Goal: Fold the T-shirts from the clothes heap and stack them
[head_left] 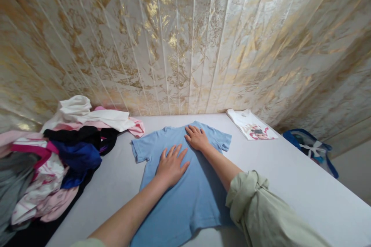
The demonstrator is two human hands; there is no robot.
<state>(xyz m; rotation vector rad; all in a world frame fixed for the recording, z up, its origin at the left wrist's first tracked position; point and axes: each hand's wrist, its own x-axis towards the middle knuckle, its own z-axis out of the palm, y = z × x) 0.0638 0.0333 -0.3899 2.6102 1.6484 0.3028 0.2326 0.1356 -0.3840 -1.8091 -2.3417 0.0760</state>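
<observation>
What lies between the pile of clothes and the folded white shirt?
In the head view, a blue T-shirt lies spread between the pile of clothes and the folded white shirt, the left hand and right hand resting on it.

Pale, gold-patterned curtain (185,46) — pleated, shiny in the light — behind a white tabletop (292,177)

Probably a home: gold-patterned drapery (174,42) fills the frame's top, and 1 loose heap of everyday clothes (78,160) covers the white table (292,177) at left.
</observation>
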